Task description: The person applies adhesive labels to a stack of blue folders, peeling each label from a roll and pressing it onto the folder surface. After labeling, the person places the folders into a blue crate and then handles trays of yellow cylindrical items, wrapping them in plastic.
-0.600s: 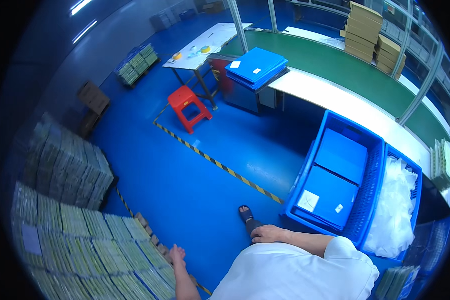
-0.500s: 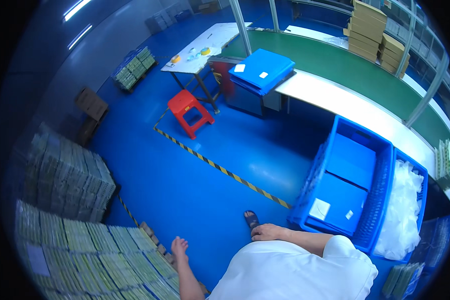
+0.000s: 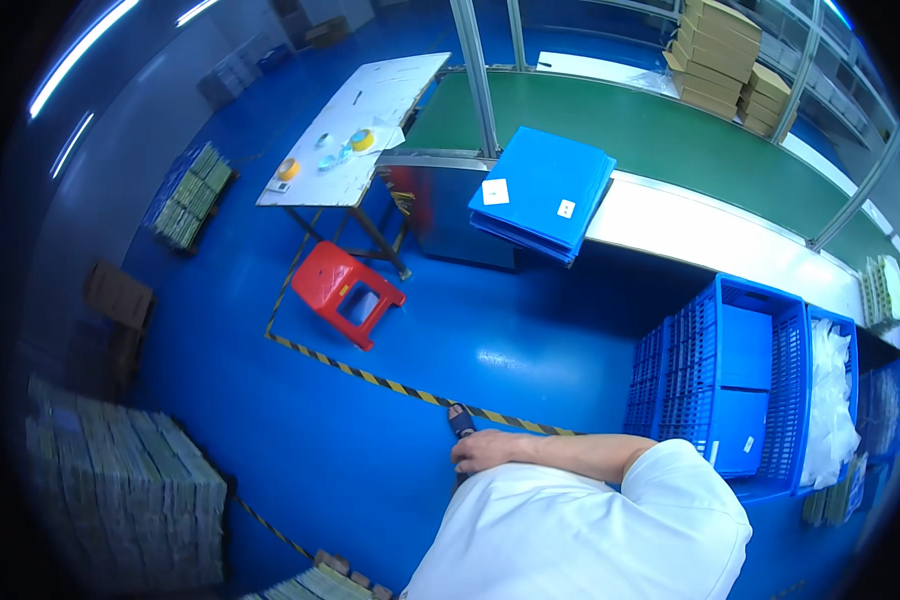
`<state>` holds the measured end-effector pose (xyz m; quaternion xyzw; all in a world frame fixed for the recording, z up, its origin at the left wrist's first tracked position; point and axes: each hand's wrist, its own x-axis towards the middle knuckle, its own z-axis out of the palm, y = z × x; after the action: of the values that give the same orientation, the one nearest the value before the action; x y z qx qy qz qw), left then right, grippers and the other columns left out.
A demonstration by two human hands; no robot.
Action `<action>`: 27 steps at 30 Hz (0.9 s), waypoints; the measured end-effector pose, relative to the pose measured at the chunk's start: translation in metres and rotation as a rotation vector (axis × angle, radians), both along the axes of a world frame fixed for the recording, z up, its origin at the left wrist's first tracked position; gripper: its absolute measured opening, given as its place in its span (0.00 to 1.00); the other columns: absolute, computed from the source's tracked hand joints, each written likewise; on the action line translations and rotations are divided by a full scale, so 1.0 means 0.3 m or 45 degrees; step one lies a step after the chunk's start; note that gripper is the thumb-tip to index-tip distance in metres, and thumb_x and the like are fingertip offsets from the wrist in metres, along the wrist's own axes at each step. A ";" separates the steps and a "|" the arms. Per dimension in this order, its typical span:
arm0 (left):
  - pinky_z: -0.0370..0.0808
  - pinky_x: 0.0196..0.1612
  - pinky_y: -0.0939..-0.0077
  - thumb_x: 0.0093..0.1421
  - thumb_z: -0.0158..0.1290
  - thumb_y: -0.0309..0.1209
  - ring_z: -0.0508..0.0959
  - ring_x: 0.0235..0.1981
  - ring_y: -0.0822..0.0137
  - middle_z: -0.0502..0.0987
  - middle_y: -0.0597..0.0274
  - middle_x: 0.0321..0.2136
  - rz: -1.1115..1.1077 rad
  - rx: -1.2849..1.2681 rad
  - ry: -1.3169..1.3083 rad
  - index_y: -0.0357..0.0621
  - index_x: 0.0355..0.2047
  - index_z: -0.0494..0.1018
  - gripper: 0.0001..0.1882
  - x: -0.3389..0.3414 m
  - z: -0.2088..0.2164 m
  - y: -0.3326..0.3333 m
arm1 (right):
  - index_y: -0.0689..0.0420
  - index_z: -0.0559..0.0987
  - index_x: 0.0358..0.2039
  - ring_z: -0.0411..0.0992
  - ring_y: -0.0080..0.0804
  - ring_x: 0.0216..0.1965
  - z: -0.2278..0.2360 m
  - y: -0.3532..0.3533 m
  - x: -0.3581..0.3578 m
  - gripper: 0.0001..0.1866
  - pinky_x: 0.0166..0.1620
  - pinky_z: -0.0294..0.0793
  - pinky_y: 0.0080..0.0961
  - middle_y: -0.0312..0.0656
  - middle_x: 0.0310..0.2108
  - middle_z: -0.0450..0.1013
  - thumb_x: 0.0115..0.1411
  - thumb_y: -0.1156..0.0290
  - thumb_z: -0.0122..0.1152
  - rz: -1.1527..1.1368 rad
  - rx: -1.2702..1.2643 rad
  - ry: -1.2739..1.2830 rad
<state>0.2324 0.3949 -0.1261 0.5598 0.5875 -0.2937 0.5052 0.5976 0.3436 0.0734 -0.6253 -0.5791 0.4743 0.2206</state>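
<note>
Hanging before the white shirt (image 3: 570, 540), the right hand (image 3: 485, 452) shows its back, with the fingers bent loosely downward. Their inner side is hidden, so I cannot tell how far its grip is open or whether it has hold of anything. The left hand is out of view, and the state of its grip cannot be told.

Nearest the right arm among the goods is a blue crate (image 3: 786, 440) with lattice walls, just beyond the sleeve; flat blue panels (image 3: 740, 430) lie in it. Close against its right side stands a second crate (image 3: 846, 328), filled with crumpled white plastic bags (image 3: 828, 420). A sandalled foot (image 3: 460, 421) shows just above the right hand, by a yellow-and-black line (image 3: 390, 385) on the blue floor (image 3: 300, 440).

Farther off, a stack of blue sheets (image 3: 550, 180) rests at the near end of a long white worktop (image 3: 710, 225), which runs beside a green belt (image 3: 610, 125). Cardboard boxes (image 3: 715, 50) are piled past the belt. A red stool (image 3: 335, 280) stands by another worktop (image 3: 390, 90), where a yellow tape roll (image 3: 362, 140) lies. Tall stacked bundles (image 3: 120, 490) fill the lower left.
</note>
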 end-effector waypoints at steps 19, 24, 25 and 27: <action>0.78 0.34 0.74 0.65 0.56 0.39 0.81 0.32 0.66 0.81 0.54 0.40 0.246 0.546 -0.760 0.40 0.54 0.72 0.21 1.953 0.387 2.092 | 0.56 0.80 0.50 0.75 0.46 0.50 0.101 0.898 1.126 0.21 0.54 0.73 0.37 0.48 0.46 0.78 0.63 0.55 0.56 -0.934 -0.128 0.066; 0.77 0.44 0.67 0.64 0.57 0.39 0.82 0.38 0.61 0.82 0.50 0.42 0.033 0.613 -0.827 0.37 0.56 0.71 0.25 2.271 0.332 2.187 | 0.57 0.81 0.49 0.77 0.45 0.45 0.106 1.069 1.376 0.19 0.51 0.74 0.36 0.48 0.43 0.79 0.62 0.59 0.59 -0.972 -0.139 -0.030; 0.77 0.45 0.65 0.63 0.57 0.39 0.82 0.39 0.59 0.82 0.50 0.42 -0.082 0.720 -0.838 0.37 0.56 0.71 0.25 2.339 0.327 2.249 | 0.58 0.80 0.50 0.77 0.45 0.46 0.115 1.101 1.420 0.20 0.52 0.74 0.36 0.49 0.44 0.79 0.62 0.59 0.59 -1.018 -0.158 0.022; 0.76 0.47 0.62 0.62 0.57 0.40 0.82 0.42 0.54 0.82 0.49 0.42 -0.320 0.917 -0.856 0.37 0.55 0.72 0.25 2.480 0.311 2.378 | 0.59 0.79 0.52 0.77 0.46 0.48 0.122 1.164 1.497 0.22 0.55 0.73 0.37 0.50 0.45 0.79 0.62 0.58 0.58 -1.119 -0.207 0.127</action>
<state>0.9765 1.1085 -0.0329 0.8283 0.3846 0.0654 0.4022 1.0468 0.6928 0.1100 -0.8036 -0.2080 0.4092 0.3788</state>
